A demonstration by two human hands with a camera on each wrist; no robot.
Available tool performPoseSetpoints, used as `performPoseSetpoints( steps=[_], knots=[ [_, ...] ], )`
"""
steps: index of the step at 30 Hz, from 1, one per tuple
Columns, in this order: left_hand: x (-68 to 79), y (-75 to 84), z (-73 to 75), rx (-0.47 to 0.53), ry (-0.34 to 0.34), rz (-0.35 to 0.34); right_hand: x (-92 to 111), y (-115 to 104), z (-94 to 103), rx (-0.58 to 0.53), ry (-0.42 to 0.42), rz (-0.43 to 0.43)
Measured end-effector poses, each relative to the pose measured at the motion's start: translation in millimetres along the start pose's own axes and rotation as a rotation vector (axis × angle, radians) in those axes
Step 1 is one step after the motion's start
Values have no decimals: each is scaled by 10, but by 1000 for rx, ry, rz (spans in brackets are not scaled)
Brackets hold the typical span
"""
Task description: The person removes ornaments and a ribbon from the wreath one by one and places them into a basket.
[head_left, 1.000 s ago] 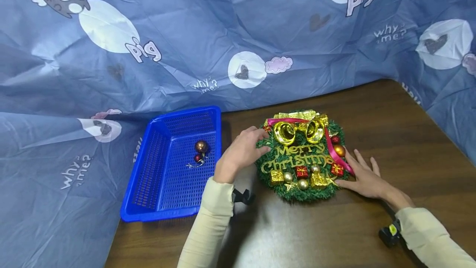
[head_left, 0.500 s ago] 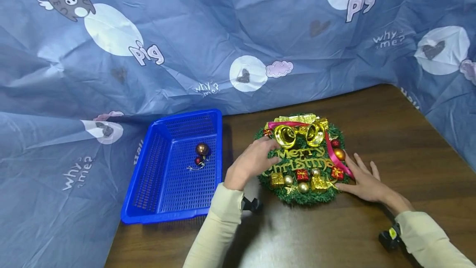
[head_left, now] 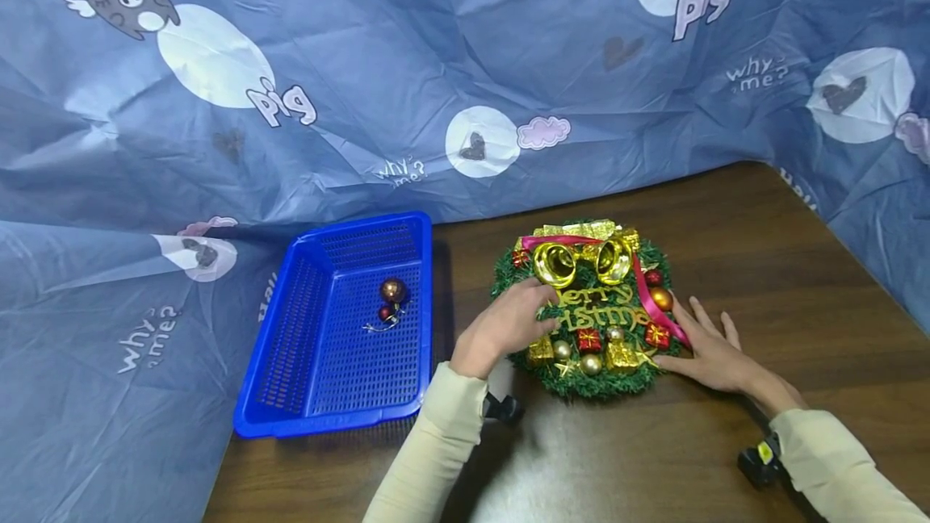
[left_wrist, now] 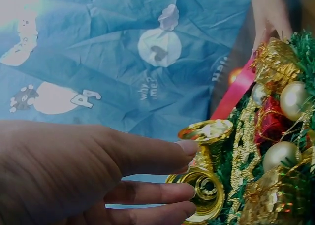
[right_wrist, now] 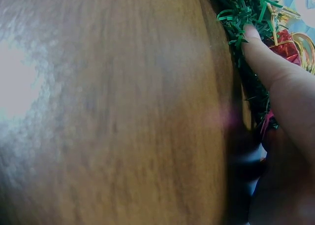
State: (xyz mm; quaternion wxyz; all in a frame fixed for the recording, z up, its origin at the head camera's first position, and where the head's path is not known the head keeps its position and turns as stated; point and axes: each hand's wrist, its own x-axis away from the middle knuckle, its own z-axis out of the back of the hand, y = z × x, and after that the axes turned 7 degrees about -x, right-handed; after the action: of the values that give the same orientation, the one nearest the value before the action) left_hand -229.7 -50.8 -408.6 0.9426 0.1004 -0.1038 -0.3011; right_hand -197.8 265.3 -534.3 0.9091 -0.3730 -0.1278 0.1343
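Covering part of the gold lettering, the left hand (head_left: pixel 504 325) rests straight-fingered on the wreath (head_left: pixel 590 305); the right hand (head_left: pixel 708 353) lies flat, fingers spread, against its right rim. Wreath sits on a wooden table (head_left: pixel 763 248), blue basket (head_left: pixel 291 361) beside, printed cloth (head_left: pixel 363 63) behind.

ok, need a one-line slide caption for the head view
Left hand reaches onto a Christmas wreath; right hand rests flat at its edge, blue basket alongside.

Green wreath (head_left: pixel 581 378) with gold bells, flat on table (head_left: pixel 763 265)

One wreath (head_left: pixel 590 313), one basket (head_left: pixel 291 361), two hands (head_left: pixel 501 325)
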Motion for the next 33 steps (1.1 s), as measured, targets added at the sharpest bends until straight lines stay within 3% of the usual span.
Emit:
performPoseSetpoints(
  steps=[16, 22, 33],
  knots=[
    [-51, 76, -155, -96, -61, -28, 13, -4, 4, -10, -13, -12],
    [-64, 99, -217, -155, -60, -73, 3, 10, 3, -6, -18, -16],
    [-106, 138, -321, -170, -56, -96, -7, 5, 16, -9, -24, -15]
  ],
)
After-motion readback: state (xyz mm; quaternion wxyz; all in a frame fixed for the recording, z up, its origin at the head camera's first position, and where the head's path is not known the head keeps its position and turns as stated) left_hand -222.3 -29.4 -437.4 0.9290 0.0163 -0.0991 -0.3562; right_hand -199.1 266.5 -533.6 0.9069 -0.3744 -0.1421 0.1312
